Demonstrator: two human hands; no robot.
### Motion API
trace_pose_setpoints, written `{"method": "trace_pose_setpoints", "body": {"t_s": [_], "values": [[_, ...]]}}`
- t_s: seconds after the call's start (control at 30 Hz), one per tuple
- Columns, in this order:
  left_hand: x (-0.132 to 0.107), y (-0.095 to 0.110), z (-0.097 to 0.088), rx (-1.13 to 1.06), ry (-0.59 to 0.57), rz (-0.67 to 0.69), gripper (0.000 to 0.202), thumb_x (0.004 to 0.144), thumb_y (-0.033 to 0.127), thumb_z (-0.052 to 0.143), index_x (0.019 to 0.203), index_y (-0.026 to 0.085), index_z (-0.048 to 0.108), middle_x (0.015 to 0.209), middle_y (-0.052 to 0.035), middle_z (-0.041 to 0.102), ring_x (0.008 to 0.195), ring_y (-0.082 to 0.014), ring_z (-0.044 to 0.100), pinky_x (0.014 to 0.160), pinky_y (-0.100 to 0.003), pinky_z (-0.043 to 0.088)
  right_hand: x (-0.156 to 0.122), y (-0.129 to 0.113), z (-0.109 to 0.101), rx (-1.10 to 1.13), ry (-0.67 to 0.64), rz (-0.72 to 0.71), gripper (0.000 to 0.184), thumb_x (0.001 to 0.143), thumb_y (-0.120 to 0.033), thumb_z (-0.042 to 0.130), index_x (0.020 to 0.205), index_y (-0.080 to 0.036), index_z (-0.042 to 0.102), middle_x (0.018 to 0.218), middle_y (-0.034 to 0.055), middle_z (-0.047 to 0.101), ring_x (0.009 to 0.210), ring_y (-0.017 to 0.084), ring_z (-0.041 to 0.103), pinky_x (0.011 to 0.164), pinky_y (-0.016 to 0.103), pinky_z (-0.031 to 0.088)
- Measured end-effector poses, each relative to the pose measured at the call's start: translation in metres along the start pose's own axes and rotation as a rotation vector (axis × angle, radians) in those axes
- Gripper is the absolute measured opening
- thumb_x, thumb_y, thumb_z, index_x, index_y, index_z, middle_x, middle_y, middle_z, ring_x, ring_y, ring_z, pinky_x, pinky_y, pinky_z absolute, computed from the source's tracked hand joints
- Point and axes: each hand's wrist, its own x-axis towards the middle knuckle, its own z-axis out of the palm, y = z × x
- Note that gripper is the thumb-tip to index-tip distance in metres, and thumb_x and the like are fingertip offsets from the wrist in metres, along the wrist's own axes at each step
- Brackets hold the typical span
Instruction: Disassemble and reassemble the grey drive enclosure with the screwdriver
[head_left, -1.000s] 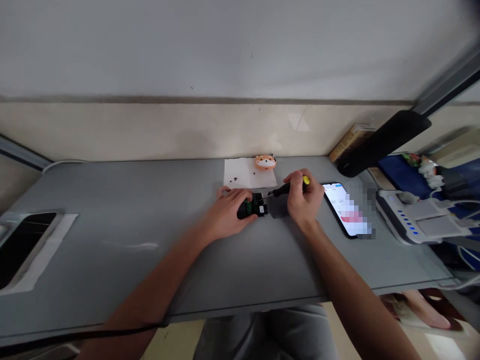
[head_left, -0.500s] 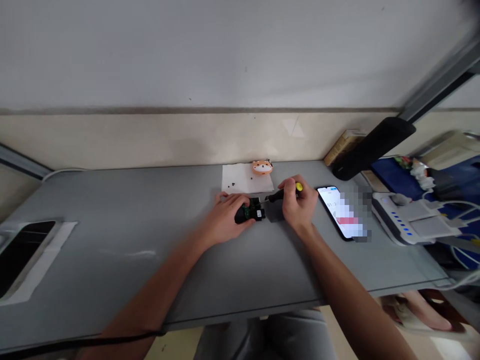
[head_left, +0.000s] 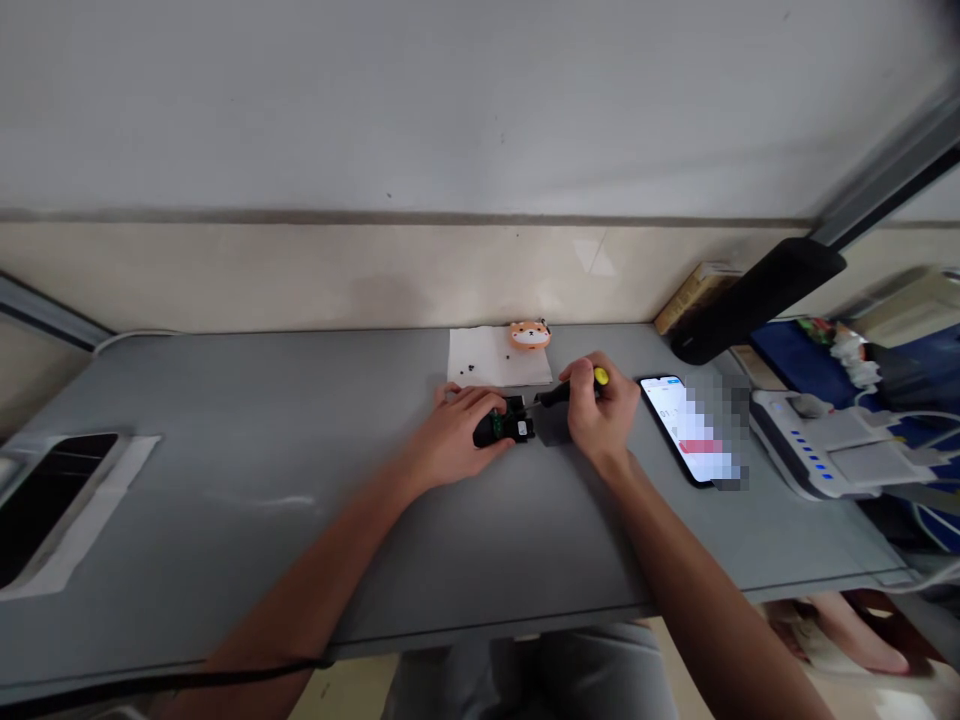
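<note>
My left hand (head_left: 459,432) is closed around a small black device (head_left: 517,430), pressing it on the grey desk. Its inside shows a green circuit board (head_left: 498,424) and a little white label. From the right, my right hand (head_left: 600,412) grips a screwdriver (head_left: 556,393) with a black handle and yellow end cap. The screwdriver's thin metal shaft points left, its tip at the device's upper right end; exact contact is too small to tell. Just behind the device lies a sheet of white paper (head_left: 487,352) with several tiny dark pieces, perhaps screws, on it.
An orange animal-faced case (head_left: 530,335) sits on the paper's back right corner. To the right are a lit phone (head_left: 686,430), a black cylinder (head_left: 757,300) leaning by a book, and a white power strip (head_left: 810,450). A dark-screened device (head_left: 56,505) lies far left.
The view has shifted slightly, so everything appears a little further right. Both hands keep their grip, with the screwdriver tip still at the device's right end.
</note>
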Motion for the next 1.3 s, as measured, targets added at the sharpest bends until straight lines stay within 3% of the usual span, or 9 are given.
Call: {"method": "trace_pose_setpoints", "body": {"t_s": [0.27, 0.37, 0.5, 0.6, 0.73, 0.87, 1.07, 1.2, 1.3], "values": [[0.001, -0.001, 0.001, -0.014, -0.010, 0.029, 0.019, 0.090, 0.030, 0.071, 0.107, 0.025, 0.066, 0.131, -0.0061, 0.070, 0.123, -0.0257, 0.064, 0.112, -0.048, 0.036, 0.018, -0.015, 0.015, -0.040, -0.140, 0.054, 0.038, 0.089, -0.034, 0.057, 0.063, -0.024, 0.031, 0.055, -0.0073, 0.030, 0.053, 0.010, 0.027, 0.053, 0.026, 0.028], [0.000, -0.002, 0.002, -0.024, 0.000, 0.049, 0.017, 0.091, 0.031, 0.070, 0.107, 0.026, 0.068, 0.133, -0.0054, 0.069, 0.125, -0.0251, 0.063, 0.112, -0.046, 0.038, 0.029, -0.019, 0.026, -0.004, -0.225, 0.081, 0.031, 0.090, -0.034, 0.058, 0.065, -0.023, 0.041, 0.062, -0.0045, 0.045, 0.058, 0.011, 0.038, 0.059, 0.028, 0.034], [-0.001, -0.004, 0.005, -0.028, 0.013, 0.037, 0.017, 0.091, 0.031, 0.070, 0.108, 0.026, 0.069, 0.135, -0.0055, 0.069, 0.126, -0.0249, 0.062, 0.113, -0.045, 0.038, 0.030, -0.012, 0.033, 0.447, -0.254, 0.184, 0.022, 0.095, -0.044, 0.056, 0.091, -0.023, 0.060, 0.077, -0.0006, 0.062, 0.072, 0.013, 0.058, 0.071, 0.029, 0.048], [-0.001, -0.004, 0.005, -0.038, 0.023, 0.048, 0.021, 0.091, 0.029, 0.069, 0.112, 0.027, 0.067, 0.134, -0.0046, 0.069, 0.126, -0.0243, 0.061, 0.112, -0.044, 0.040, 0.022, -0.004, 0.032, 0.654, -0.277, 0.271, 0.029, 0.094, -0.054, 0.060, 0.093, -0.025, 0.059, 0.065, -0.0056, 0.057, 0.057, 0.011, 0.054, 0.060, 0.027, 0.047], [-0.001, -0.005, 0.004, -0.058, 0.006, 0.058, 0.017, 0.093, 0.029, 0.068, 0.110, 0.026, 0.065, 0.134, -0.0046, 0.069, 0.125, -0.0241, 0.061, 0.111, -0.045, 0.043, 0.016, -0.001, 0.031, 0.745, -0.270, 0.332, 0.038, 0.089, -0.063, 0.065, 0.086, -0.026, 0.058, 0.056, -0.0096, 0.039, 0.046, 0.009, 0.037, 0.048, 0.025, 0.034], [-0.003, -0.007, 0.004, -0.058, 0.003, 0.053, 0.014, 0.094, 0.032, 0.067, 0.106, 0.025, 0.064, 0.133, -0.0061, 0.069, 0.126, -0.0255, 0.062, 0.112, -0.047, 0.043, 0.020, -0.006, 0.029, 0.882, -0.324, 0.407, 0.049, 0.098, -0.069, 0.041, 0.096, -0.025, 0.064, 0.059, -0.0057, 0.038, 0.051, 0.012, 0.039, 0.051, 0.028, 0.039], [-0.006, -0.009, 0.007, -0.003, 0.021, 0.098, 0.019, 0.097, 0.033, 0.062, 0.115, 0.026, 0.065, 0.139, -0.0070, 0.066, 0.133, -0.0274, 0.057, 0.115, -0.049, 0.042, 0.022, -0.007, 0.025, 0.849, -0.335, 0.423, 0.040, 0.089, -0.060, 0.066, 0.082, -0.024, 0.053, 0.087, 0.0010, 0.058, 0.074, 0.014, 0.060, 0.066, 0.030, 0.052], [-0.008, -0.010, 0.007, 0.024, 0.014, 0.114, 0.023, 0.100, 0.033, 0.057, 0.121, 0.027, 0.065, 0.143, -0.0071, 0.064, 0.134, -0.0277, 0.057, 0.116, -0.050, 0.040, 0.020, -0.002, 0.028, 0.793, -0.360, 0.387, 0.044, 0.088, -0.058, 0.069, 0.079, -0.026, 0.041, 0.063, -0.0082, 0.045, 0.050, 0.008, 0.045, 0.051, 0.025, 0.043], [-0.010, -0.010, 0.007, 0.035, 0.027, 0.124, 0.024, 0.101, 0.034, 0.055, 0.121, 0.027, 0.065, 0.143, -0.0072, 0.063, 0.135, -0.0279, 0.056, 0.117, -0.049, 0.039, 0.022, 0.001, 0.029, 0.751, -0.357, 0.352, 0.047, 0.090, -0.073, 0.055, 0.085, -0.027, 0.047, 0.058, -0.0084, 0.037, 0.048, 0.010, 0.040, 0.048, 0.026, 0.039]]}}
